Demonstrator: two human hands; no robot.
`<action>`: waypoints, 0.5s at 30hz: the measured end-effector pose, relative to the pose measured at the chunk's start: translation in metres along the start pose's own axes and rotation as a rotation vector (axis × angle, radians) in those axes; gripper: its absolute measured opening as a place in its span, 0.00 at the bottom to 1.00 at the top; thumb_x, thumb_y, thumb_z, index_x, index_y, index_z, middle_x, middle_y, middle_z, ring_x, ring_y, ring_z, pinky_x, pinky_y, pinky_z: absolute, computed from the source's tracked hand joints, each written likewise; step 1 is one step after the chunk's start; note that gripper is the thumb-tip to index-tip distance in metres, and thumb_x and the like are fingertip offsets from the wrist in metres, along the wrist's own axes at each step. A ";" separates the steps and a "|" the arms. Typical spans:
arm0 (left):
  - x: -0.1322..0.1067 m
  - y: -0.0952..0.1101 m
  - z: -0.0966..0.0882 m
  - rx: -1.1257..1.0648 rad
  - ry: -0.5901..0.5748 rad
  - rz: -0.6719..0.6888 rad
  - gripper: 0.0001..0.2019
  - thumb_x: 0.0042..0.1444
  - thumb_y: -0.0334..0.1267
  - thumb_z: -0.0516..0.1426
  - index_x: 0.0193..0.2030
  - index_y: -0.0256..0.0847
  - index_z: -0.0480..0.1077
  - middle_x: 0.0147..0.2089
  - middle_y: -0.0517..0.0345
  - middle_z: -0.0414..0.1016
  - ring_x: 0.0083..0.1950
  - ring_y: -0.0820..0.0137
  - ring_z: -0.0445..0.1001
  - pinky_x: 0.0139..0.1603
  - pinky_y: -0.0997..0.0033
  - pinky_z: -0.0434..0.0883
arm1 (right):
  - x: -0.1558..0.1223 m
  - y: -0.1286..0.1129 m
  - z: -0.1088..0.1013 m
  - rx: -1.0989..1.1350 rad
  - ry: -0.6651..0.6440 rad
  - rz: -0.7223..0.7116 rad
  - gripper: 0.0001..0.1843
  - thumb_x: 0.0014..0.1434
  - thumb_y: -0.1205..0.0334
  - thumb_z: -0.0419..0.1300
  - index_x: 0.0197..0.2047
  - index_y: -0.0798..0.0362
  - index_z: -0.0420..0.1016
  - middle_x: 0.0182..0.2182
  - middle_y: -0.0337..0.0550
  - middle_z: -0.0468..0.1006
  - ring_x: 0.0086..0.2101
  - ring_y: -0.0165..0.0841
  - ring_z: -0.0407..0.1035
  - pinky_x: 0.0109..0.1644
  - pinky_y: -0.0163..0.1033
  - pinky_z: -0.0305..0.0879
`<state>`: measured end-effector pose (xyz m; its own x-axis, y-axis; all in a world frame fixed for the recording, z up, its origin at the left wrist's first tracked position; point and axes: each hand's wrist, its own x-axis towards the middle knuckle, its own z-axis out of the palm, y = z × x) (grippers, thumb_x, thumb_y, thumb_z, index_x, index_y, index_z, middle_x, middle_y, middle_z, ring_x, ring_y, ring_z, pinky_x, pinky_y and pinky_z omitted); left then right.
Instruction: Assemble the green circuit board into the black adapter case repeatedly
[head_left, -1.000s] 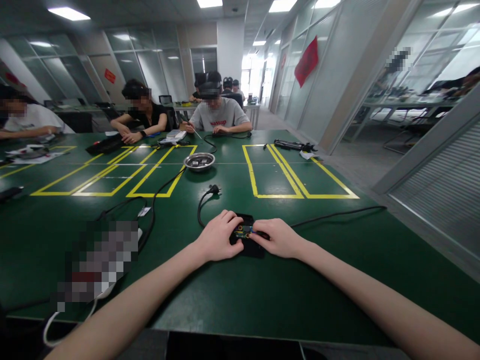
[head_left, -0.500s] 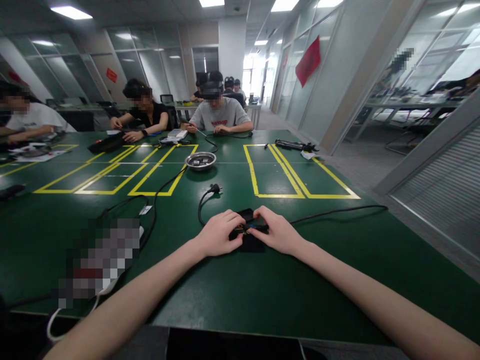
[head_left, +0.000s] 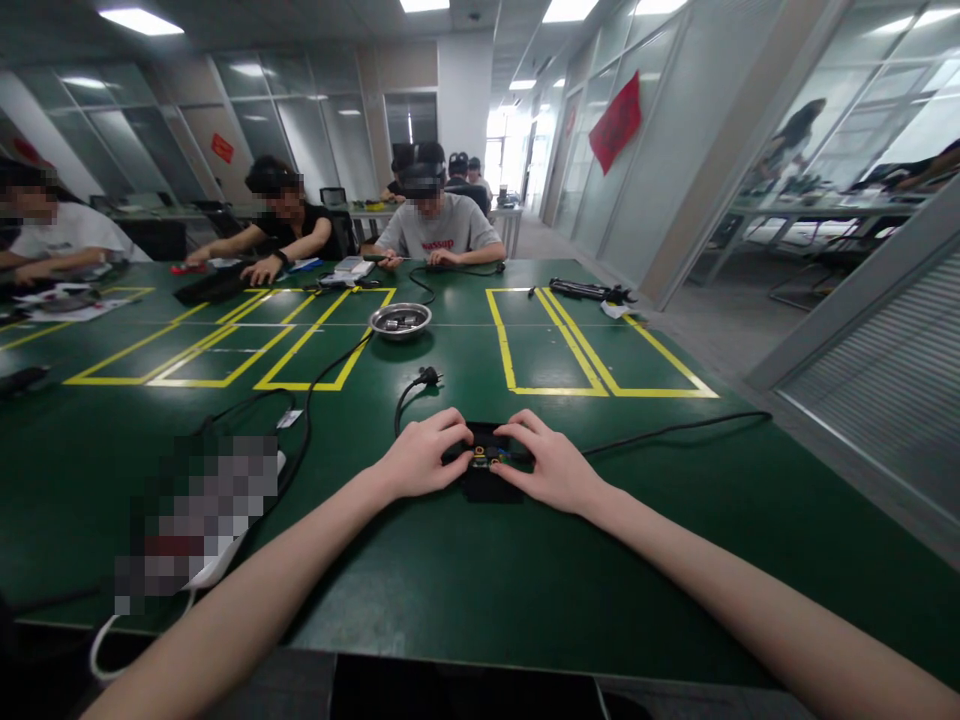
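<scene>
In front of me an opened black casing (head_left: 491,490) with small gold-coloured rings and bits of wire inside lies on the green table. My left hand (head_left: 427,455) is closed round its left end, thumb at the near side and fingers at the far side. On the right end, my right hand (head_left: 551,460) grips with thumb and fingertips, near some blue wire. A black cable (head_left: 675,428) trails off to the right from behind my right hand. Beyond my left hand, a black power plug (head_left: 428,377) lies on a curved cord whose lower end is hidden by that hand.
A metal bowl (head_left: 400,321) with small metal parts stands farther back. To the left are a white-edged, blurred-out item (head_left: 225,555) and black cords. Yellow tape (head_left: 559,392) marks the green table (head_left: 480,590). A black tool (head_left: 589,291) lies far right. Several people sit opposite.
My hands have spread slightly apart at the casing, and more of its inside shows. Across the table, a person has reached an arm out to the left.
</scene>
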<state>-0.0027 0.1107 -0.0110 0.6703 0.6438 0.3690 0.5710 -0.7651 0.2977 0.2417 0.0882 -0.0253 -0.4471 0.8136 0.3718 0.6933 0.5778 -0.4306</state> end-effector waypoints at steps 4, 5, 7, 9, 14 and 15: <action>0.000 -0.009 0.000 -0.052 -0.078 0.005 0.08 0.66 0.39 0.55 0.39 0.40 0.74 0.36 0.56 0.75 0.36 0.70 0.74 0.38 0.73 0.71 | 0.000 0.002 -0.004 0.004 0.037 -0.008 0.15 0.62 0.59 0.62 0.52 0.50 0.71 0.48 0.47 0.73 0.31 0.32 0.72 0.36 0.39 0.70; 0.000 -0.011 0.000 -0.060 -0.080 0.007 0.09 0.67 0.39 0.54 0.39 0.40 0.75 0.35 0.56 0.75 0.36 0.69 0.75 0.38 0.73 0.70 | 0.000 0.004 -0.005 -0.013 0.041 -0.014 0.14 0.62 0.61 0.61 0.51 0.50 0.71 0.47 0.46 0.74 0.32 0.32 0.72 0.36 0.39 0.69; 0.000 -0.012 -0.001 -0.071 -0.057 0.004 0.11 0.69 0.38 0.53 0.40 0.40 0.75 0.35 0.55 0.76 0.37 0.68 0.75 0.40 0.72 0.71 | 0.001 0.010 -0.009 -0.065 0.031 -0.014 0.09 0.63 0.62 0.59 0.46 0.51 0.73 0.43 0.46 0.76 0.33 0.34 0.72 0.37 0.39 0.68; 0.000 -0.012 -0.003 -0.102 -0.017 -0.008 0.12 0.69 0.39 0.52 0.40 0.39 0.75 0.35 0.55 0.77 0.37 0.68 0.76 0.40 0.71 0.71 | 0.001 0.015 -0.015 -0.106 -0.008 0.005 0.07 0.65 0.60 0.58 0.39 0.52 0.75 0.35 0.44 0.79 0.33 0.35 0.73 0.37 0.39 0.66; -0.003 0.000 -0.011 -0.263 -0.004 -0.041 0.07 0.64 0.36 0.57 0.38 0.38 0.75 0.33 0.57 0.75 0.33 0.71 0.73 0.36 0.73 0.69 | -0.005 0.017 -0.032 0.046 -0.082 -0.088 0.11 0.68 0.58 0.57 0.42 0.51 0.80 0.30 0.42 0.81 0.27 0.33 0.73 0.34 0.37 0.64; -0.005 0.002 -0.013 -0.298 -0.036 -0.041 0.07 0.63 0.36 0.57 0.37 0.37 0.75 0.32 0.58 0.75 0.32 0.72 0.72 0.35 0.74 0.69 | -0.007 0.015 -0.035 0.096 -0.100 -0.115 0.10 0.68 0.58 0.58 0.43 0.51 0.80 0.29 0.41 0.81 0.25 0.31 0.72 0.33 0.36 0.64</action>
<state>-0.0103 0.1058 -0.0009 0.6686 0.6704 0.3217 0.4376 -0.7045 0.5587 0.2749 0.0883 -0.0057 -0.5778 0.7415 0.3411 0.5795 0.6670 -0.4683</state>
